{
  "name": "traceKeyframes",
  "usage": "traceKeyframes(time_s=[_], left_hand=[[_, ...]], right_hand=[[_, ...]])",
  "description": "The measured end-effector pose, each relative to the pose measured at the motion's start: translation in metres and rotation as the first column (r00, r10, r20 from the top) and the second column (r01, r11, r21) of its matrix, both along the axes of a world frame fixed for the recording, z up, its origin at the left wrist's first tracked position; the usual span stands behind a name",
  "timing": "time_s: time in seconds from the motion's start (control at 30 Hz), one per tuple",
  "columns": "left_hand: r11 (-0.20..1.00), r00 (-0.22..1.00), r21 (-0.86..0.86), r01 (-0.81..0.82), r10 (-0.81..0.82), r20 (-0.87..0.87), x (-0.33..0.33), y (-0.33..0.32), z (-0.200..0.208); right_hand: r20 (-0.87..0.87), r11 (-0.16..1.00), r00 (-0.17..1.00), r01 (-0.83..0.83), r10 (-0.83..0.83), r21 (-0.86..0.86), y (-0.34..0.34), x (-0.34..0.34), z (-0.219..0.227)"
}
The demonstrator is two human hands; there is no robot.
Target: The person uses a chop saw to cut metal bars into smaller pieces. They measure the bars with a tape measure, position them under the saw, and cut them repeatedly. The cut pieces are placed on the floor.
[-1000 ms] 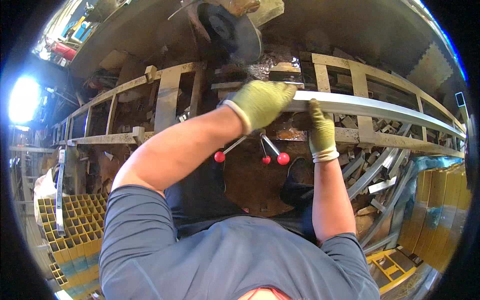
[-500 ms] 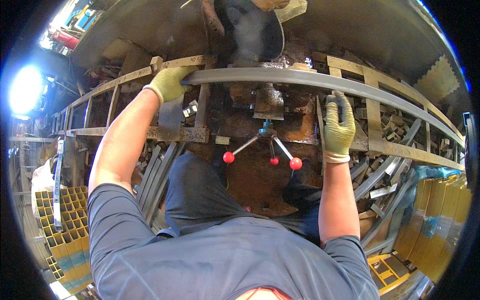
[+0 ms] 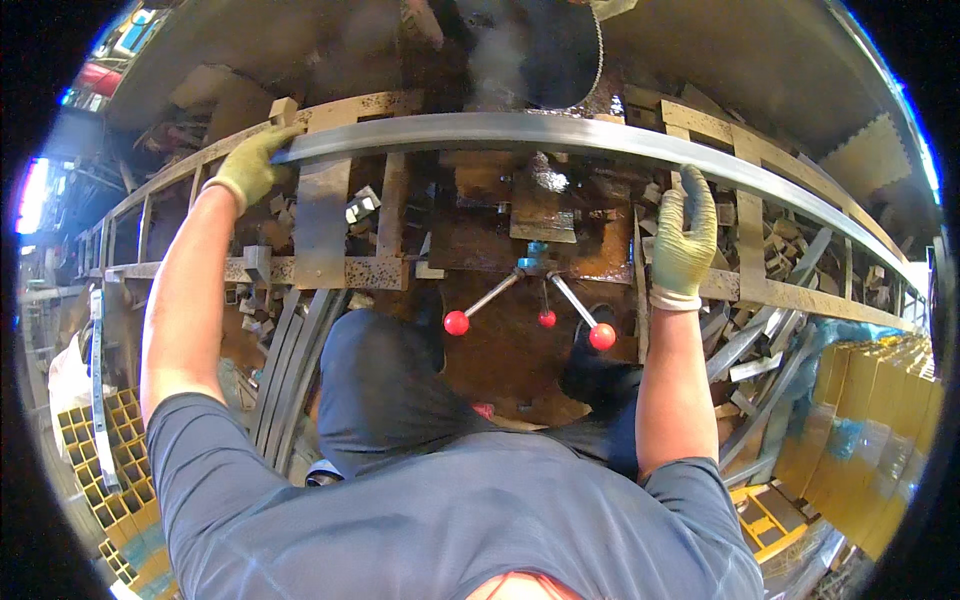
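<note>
A long grey metal tube spans the work area from left to right. My left hand, in a yellowish-green glove, is closed around its left end. My right hand, gloved alike, has its fingers stretched out and fingertips against or just below the tube's near edge. Between my hands, nearer my body, sits a three-armed clamp handle with red ball knobs. Beyond the tube hangs a dark round saw blade with a toothed rim, partly out of view.
Slotted metal frames carry the tube on both sides. Short offcuts lie beneath on the right. Longer grey bars lean beside my left leg. Stacked yellowish tubes stand at right, and more square tubes at left.
The tube's left end has moved left with my left hand and slightly away from me. My right hand stays nearly in place. The saw blade appears shifted slightly farther away and to the right.
</note>
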State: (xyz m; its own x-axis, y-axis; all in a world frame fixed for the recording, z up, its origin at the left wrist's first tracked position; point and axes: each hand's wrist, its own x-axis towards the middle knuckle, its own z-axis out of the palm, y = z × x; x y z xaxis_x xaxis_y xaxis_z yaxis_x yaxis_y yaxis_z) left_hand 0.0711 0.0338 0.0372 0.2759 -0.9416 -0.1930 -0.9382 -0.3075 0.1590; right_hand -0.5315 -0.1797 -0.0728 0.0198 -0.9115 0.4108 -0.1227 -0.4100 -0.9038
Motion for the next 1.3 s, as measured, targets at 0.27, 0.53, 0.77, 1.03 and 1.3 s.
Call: traceKeyframes(time_s=[0.27,0.53,0.77,1.03,1.3], left_hand=[[0.984,0.949,0.053,-0.172,0.151,0.276,0.106,0.048,-0.016],[0.920,0.856,0.002,-0.391,0.363,0.368,0.162,0.074,-0.030],[0.924,0.732,-0.104,-0.368,0.357,0.580,0.127,0.094,-0.010],[0.975,0.992,-0.185,0.127,-0.128,0.004,-0.073,-0.041,-0.012],[0.954,0.978,-0.224,0.200,-0.181,0.101,-0.064,-0.037,-0.047]], right_hand=[[-0.144,0.995,0.989,0.028,-0.042,-0.098,-0.006,0.003,0.008],[-0.149,0.985,0.988,0.009,-0.035,-0.172,-0.007,0.007,0.004],[-0.122,0.992,0.993,-0.021,0.005,-0.124,-0.010,0.008,0.007],[-0.128,0.982,0.989,0.043,-0.067,-0.185,-0.015,0.002,0.001],[-0.065,0.996,0.995,0.065,-0.069,-0.061,-0.014,-0.009,0.006]])
